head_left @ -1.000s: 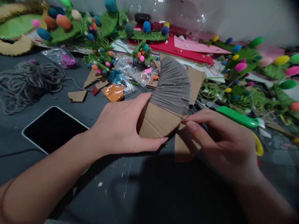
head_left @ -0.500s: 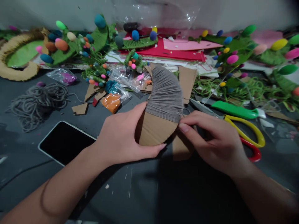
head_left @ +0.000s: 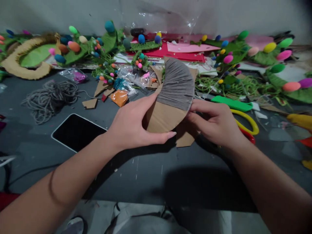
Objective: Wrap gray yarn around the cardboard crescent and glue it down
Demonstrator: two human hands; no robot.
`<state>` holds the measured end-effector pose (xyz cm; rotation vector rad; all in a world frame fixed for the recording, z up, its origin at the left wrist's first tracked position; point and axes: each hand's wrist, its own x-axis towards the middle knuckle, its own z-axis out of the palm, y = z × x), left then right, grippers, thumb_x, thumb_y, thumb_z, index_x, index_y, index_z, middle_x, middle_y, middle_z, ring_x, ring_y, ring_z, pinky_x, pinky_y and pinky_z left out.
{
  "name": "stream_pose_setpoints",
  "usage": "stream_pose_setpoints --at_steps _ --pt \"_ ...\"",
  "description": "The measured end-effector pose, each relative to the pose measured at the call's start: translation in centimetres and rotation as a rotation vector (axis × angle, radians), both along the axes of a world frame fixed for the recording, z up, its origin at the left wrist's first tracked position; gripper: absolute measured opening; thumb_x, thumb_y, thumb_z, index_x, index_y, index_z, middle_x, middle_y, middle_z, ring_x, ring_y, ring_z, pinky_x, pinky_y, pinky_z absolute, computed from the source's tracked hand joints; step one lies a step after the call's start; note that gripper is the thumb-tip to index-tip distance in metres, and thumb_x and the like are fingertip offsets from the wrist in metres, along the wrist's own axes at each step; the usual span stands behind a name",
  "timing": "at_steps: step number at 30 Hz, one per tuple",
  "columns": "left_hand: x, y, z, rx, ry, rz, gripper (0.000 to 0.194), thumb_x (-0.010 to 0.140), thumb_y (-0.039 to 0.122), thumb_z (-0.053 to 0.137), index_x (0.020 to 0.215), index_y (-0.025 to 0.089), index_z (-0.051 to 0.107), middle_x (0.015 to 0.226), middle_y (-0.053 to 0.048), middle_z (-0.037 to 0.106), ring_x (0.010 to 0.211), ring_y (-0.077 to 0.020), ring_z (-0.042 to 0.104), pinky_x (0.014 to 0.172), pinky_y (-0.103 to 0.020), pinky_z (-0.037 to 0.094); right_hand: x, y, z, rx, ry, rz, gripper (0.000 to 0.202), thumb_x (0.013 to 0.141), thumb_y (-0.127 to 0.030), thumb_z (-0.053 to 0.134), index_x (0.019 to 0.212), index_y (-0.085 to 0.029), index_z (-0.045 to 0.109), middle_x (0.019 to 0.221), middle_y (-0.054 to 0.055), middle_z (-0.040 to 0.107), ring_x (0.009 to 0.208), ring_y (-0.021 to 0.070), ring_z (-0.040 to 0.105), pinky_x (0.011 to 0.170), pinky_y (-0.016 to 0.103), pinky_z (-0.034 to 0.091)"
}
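Observation:
A curved piece of cardboard (head_left: 165, 117) stands tilted above the table, its upper part wound closely with grey yarn (head_left: 179, 84) and its lower end bare brown. My left hand (head_left: 133, 122) grips it from the left, thumb along the bottom edge and the other fingers behind. At the right edge, where the winding ends, my right hand (head_left: 213, 123) is pinched closed on the yarn; its fingertips are partly hidden behind the cardboard. A loose heap of grey yarn (head_left: 52, 99) lies on the left, with a strand trailing from it toward the cardboard scraps.
A phone (head_left: 79, 131) lies beside my left forearm. Scissors with yellow and red handles (head_left: 246, 120) and a green cutter (head_left: 231, 103) are right of my right hand. Cardboard scraps (head_left: 186, 135), bagged felt pieces (head_left: 119, 97) and green leaf decorations with coloured balls (head_left: 109, 39) crowd the back.
The view has tilted down, showing the table's front edge. My right fingers have moved from in front of the cardboard's right edge to partly behind it. My left hand keeps its grip.

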<state>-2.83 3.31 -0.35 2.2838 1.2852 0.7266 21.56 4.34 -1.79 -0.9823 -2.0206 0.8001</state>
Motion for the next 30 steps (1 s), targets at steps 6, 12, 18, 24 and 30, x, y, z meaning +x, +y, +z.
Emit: stream_pose_setpoints --at_steps 6,12,18,24,30 --pt "-0.3 0.3 -0.3 0.004 -0.005 -0.161 0.093 0.071 0.055 0.080 0.150 0.018 0.049 0.139 -0.010 0.065 0.120 -0.0311 0.065 0.103 -0.039 0.050 0.6 0.7 -0.3 0.032 0.043 0.150 0.023 0.087 -0.008 0.063 0.085 -0.024 0.080 0.090 0.000 0.076 0.087 0.0155 0.071 0.081 0.025 0.056" --pt "-0.8 0.8 -0.9 -0.041 -0.056 -0.305 0.089 0.068 0.050 0.083 0.148 0.026 0.054 0.139 -0.007 0.065 0.121 -0.0331 0.065 0.106 -0.044 0.052 1.3 1.0 -0.7 0.012 0.040 0.134 0.015 0.084 -0.017 0.075 0.070 -0.020 0.077 0.070 -0.002 0.071 0.065 0.0108 0.064 0.069 0.021 0.054" --pt "0.1 -0.2 0.4 -0.316 -0.444 -0.290 0.055 0.079 0.048 0.077 0.129 0.026 0.069 0.126 -0.002 0.072 0.114 -0.0293 0.068 0.096 -0.035 0.056 -0.2 0.1 0.4 -0.059 0.119 0.121 0.010 0.090 -0.024 0.071 0.087 -0.023 0.081 0.084 -0.002 0.077 0.084 0.0145 0.073 0.079 0.023 0.059" --pt "0.7 -1.5 1.3 -0.545 -0.841 -0.088 0.036 0.088 0.056 0.067 0.094 0.022 0.078 0.087 -0.002 0.072 0.093 -0.0263 0.070 0.086 -0.038 0.056 -1.7 -1.4 1.4 -0.059 0.046 -0.066 0.017 0.094 -0.032 0.066 0.087 -0.025 0.080 0.090 0.001 0.077 0.083 0.0175 0.072 0.075 0.027 0.059" --pt "2.1 -0.8 1.5 -0.606 -1.103 0.025 0.040 0.101 0.050 0.045 0.111 0.022 0.072 0.089 -0.002 0.075 0.095 -0.0272 0.074 0.080 -0.039 0.061 -2.2 -1.5 0.6 0.359 -0.162 -0.185 0.026 0.098 -0.020 0.058 0.117 -0.026 0.073 0.090 0.005 0.072 0.082 0.0181 0.068 0.073 0.031 0.053"
